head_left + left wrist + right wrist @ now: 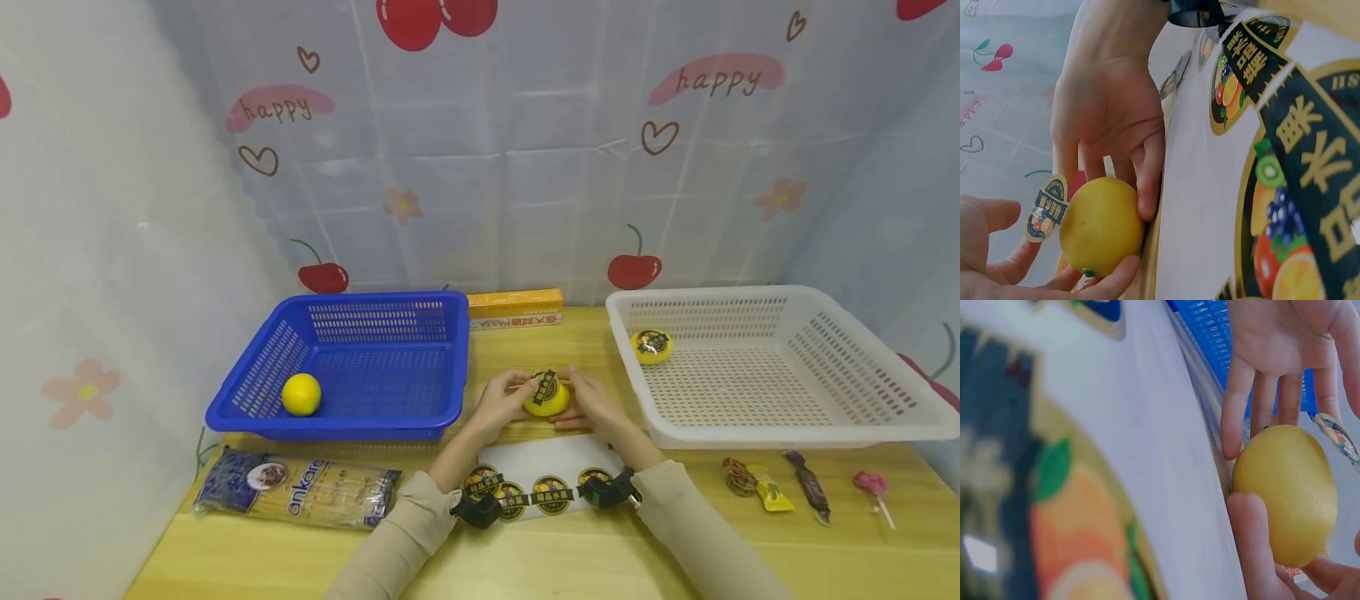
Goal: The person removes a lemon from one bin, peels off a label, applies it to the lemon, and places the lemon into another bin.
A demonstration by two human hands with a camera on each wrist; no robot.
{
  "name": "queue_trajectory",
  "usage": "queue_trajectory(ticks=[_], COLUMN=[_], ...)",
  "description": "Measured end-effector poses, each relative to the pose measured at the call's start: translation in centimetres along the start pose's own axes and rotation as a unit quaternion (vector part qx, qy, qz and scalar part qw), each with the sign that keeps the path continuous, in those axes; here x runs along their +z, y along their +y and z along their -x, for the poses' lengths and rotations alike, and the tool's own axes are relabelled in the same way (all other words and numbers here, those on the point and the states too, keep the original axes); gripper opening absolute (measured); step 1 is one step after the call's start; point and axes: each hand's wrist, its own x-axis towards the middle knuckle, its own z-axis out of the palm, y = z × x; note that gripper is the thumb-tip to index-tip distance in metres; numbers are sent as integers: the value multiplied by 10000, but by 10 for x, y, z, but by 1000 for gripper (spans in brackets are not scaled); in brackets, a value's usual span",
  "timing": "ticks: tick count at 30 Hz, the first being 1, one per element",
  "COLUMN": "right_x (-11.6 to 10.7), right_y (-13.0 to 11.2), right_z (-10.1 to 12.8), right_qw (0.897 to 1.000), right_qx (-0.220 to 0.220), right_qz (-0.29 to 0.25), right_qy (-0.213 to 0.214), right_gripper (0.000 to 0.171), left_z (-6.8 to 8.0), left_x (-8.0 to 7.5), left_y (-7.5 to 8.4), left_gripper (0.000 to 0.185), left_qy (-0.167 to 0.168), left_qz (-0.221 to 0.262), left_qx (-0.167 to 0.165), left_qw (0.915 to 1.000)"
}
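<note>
Between the two hands is a yellow lemon [550,406]. My left hand [502,404] holds a round black-and-gold fruit sticker [1047,209] by its edge, with the thumb and index finger, over the lemon's side. Its lower fingers touch the lemon. The right hand [592,406] cradles the lemon from the other side, fingertips on its skin, seen in the right wrist view. A white sheet of the same stickers [551,450] lies under the wrists. In the blue basket [341,433] sits a bare lemon [302,394]; in the white basket [795,435], a stickered lemon [651,346].
A pasta packet [300,490] lies at the left front, before the blue basket. Behind stands an orange pasta box [516,304]. Along the right front are a brown wrapped sweet [738,477], a yellow sweet [769,490], a dark candy bar [810,489] and a pink lollipop [872,483].
</note>
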Motion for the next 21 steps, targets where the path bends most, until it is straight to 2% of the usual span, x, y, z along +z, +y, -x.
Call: queue_trajectory(ticks=[5, 13, 17, 21], right_x=[5, 12, 15, 16], right_y=[1, -1, -5, -9], right_z=[-4, -7, -6, -4], right_qw=[9983, 9945, 9939, 9955], right_qx=[211, 70, 4, -40], right_qz=[-535, -831, -832, -714], right_qy=[-8, 634, 727, 624], right_gripper=[64, 55, 55, 65], left_z=[2, 4, 7, 11], left_x=[2, 4, 4, 3], left_y=[3, 12, 19, 29], left_gripper=[34, 35, 35, 36], left_qy=[27, 35, 1, -63], left_qz=[155, 399, 295, 64], left_qx=[-28, 126, 209, 269], left_qw=[9999, 9991, 9993, 9996])
